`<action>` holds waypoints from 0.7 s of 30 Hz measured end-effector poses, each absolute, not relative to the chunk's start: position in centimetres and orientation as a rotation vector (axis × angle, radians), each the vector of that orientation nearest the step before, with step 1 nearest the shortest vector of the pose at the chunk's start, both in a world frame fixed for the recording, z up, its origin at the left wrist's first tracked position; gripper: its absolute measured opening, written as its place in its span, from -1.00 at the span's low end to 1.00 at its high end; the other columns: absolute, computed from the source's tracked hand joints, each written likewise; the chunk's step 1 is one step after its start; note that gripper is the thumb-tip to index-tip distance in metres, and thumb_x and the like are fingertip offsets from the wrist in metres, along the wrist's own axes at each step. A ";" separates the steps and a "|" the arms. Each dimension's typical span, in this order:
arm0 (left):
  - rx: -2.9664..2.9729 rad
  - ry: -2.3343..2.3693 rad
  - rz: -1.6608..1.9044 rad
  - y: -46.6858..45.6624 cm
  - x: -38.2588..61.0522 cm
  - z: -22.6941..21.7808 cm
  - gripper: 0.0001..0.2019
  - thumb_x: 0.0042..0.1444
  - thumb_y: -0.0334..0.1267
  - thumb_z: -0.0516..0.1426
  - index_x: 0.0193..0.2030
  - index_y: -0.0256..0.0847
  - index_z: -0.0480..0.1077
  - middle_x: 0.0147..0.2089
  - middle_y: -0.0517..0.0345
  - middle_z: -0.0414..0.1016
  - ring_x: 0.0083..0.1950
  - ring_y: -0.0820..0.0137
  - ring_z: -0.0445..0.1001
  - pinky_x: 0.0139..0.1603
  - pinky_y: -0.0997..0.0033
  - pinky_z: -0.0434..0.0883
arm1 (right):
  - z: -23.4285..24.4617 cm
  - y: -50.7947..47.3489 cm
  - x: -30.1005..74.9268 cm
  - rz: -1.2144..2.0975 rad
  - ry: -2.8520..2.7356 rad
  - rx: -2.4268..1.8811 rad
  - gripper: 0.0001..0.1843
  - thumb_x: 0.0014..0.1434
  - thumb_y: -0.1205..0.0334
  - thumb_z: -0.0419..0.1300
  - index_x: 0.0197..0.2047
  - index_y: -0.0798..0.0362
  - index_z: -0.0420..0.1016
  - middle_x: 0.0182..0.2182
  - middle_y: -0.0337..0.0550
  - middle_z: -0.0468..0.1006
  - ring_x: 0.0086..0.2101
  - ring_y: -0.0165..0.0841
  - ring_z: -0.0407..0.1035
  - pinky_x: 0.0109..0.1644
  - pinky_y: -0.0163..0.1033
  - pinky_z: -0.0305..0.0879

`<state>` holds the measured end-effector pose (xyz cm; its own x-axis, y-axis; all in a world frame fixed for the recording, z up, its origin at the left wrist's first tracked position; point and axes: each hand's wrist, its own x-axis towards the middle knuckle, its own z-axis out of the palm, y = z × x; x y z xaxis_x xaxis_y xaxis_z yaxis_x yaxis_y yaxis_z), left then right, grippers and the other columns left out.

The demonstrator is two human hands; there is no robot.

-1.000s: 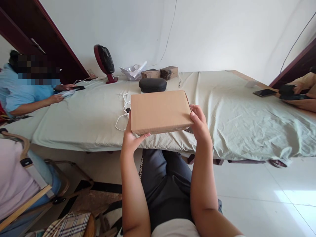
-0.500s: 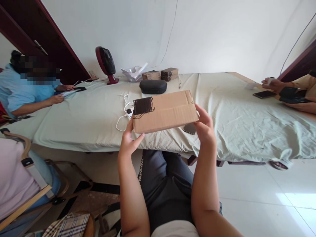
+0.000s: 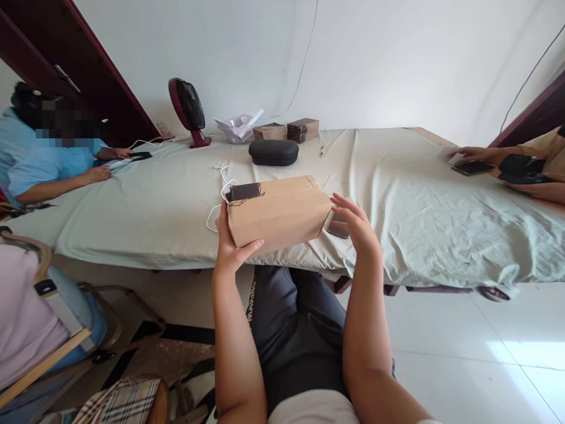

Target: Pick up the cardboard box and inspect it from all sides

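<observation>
Left hand (image 3: 231,252) grips cardboard box (image 3: 280,215), right hand (image 3: 364,232) splayed; I judge one-sided hold could tip box onto phone (image 3: 338,231).

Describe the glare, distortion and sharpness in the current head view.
In the head view, strong glare whitens the floor tiles at lower right; the tablecloth's front edge looks bowed, probably wide-angle distortion; in that same view, a pixelated patch hides part of the person at left, while the cardboard box's edges look fairly sharp.
</observation>
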<state>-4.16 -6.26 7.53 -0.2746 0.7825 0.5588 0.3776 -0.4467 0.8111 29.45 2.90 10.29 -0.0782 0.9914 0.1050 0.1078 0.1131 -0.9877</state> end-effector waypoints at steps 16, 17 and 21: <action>1.679 1.467 1.879 -5.5 -5.6 5.9 0.32 -0.21 -0.05 0.56 0.64 0.18 -0.06 0.43 -0.11 0.11 0.52 -0.11 0.18 0.52 -0.23 0.32 | 3.6 10.4 29.3 0.311 -1.567 -2.196 0.08 0.10 -0.07 0.30 0.57 0.13 0.05 0.42 0.29 0.27 0.39 0.18 0.10 0.49 0.33 -0.10; 1.670 1.450 1.887 -5.5 -5.7 5.9 0.32 -0.21 -0.06 0.56 0.64 0.19 -0.06 0.43 -0.10 0.11 0.52 -0.11 0.18 0.53 -0.24 0.31 | 3.5 10.7 29.3 0.288 -1.564 -2.196 0.07 0.10 -0.08 0.29 0.56 0.15 0.05 0.40 0.29 0.28 0.38 0.17 0.11 0.49 0.29 -0.09; 1.663 1.410 1.914 -5.7 -5.7 6.3 0.31 -0.21 -0.07 0.59 0.63 0.21 -0.03 0.47 -0.05 0.12 0.55 -0.15 0.14 0.57 -0.31 0.26 | 3.4 11.1 29.1 0.301 -1.559 -2.197 0.13 0.10 -0.03 0.32 0.58 0.23 -0.04 0.41 0.34 0.26 0.38 0.15 0.13 0.49 0.13 -0.04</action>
<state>-5.73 -5.69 6.26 -0.3233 0.7062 0.6299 0.3920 -0.5059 0.7684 29.05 11.13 3.41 0.3453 0.9360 0.0685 0.8431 -0.2773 -0.4607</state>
